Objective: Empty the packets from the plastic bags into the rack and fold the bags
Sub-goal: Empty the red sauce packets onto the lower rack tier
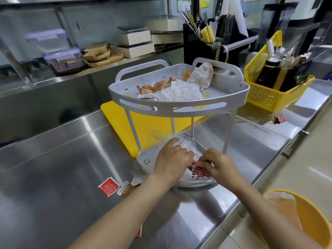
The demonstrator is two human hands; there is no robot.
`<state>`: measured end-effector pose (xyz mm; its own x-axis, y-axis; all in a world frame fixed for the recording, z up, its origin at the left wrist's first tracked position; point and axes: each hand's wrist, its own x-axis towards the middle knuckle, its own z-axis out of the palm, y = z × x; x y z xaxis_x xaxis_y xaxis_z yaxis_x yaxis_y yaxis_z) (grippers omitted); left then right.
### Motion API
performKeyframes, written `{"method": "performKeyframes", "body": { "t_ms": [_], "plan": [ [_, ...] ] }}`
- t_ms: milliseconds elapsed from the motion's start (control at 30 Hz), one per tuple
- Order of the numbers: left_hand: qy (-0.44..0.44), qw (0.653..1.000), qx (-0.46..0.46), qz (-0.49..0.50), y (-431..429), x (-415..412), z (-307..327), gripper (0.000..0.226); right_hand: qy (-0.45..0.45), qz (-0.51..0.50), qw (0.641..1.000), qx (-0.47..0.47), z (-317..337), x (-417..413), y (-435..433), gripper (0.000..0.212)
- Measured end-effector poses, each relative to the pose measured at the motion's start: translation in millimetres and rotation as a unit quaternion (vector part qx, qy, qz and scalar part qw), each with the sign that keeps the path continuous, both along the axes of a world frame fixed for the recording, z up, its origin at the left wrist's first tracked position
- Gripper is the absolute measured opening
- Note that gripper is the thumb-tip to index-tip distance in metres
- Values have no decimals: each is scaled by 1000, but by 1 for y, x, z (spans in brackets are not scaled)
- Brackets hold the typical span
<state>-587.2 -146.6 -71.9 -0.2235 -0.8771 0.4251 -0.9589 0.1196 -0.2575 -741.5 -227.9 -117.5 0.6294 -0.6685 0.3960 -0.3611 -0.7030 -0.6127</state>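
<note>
A grey two-tier corner rack (179, 106) stands on the steel counter. Its top shelf holds several white and brown sauce packets (177, 89). Both hands reach into the bottom shelf (147, 159). My left hand (170, 162) grips a clear plastic bag (186, 145) that lies crumpled over the shelf. My right hand (219, 166) pinches a bunch of red packets (196, 169) at the bag's mouth. A red packet (108, 186) and a brown packet (126, 189) lie loose on the counter to the left of the rack.
A yellow cutting board (116, 121) lies under and behind the rack. A yellow basket (265, 94) with bottles stands at the right, pink binder clips (279, 119) beside it. An orange bin (305, 212) sits below the counter's right edge. A sink is at the left.
</note>
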Motion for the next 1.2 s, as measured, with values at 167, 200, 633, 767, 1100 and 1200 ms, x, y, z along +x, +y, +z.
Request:
{"method": "performKeyframes", "body": {
  "t_ms": [167,200,633,767,1100,1200],
  "plan": [
    [106,984,49,132,-7,2,12,13,45,-92,994,34,-18,-15,6,29],
    [139,980,44,135,-8,5,12,3,66,-97,993,30,-19,-17,5,23],
    [239,962,25,133,-15,33,29,20,11,-139,967,-212,44,-2,-27,40],
    [240,965,-11,108,-13,33,23,23,-48,-160,952,-255,45,-1,-25,31],
    [312,939,-39,142,10,27,3,20,-134,-103,979,115,34,-7,13,17],
    [310,936,-15,163,24,28,-10,14,-14,-52,968,245,14,-22,20,32]
  ]
}}
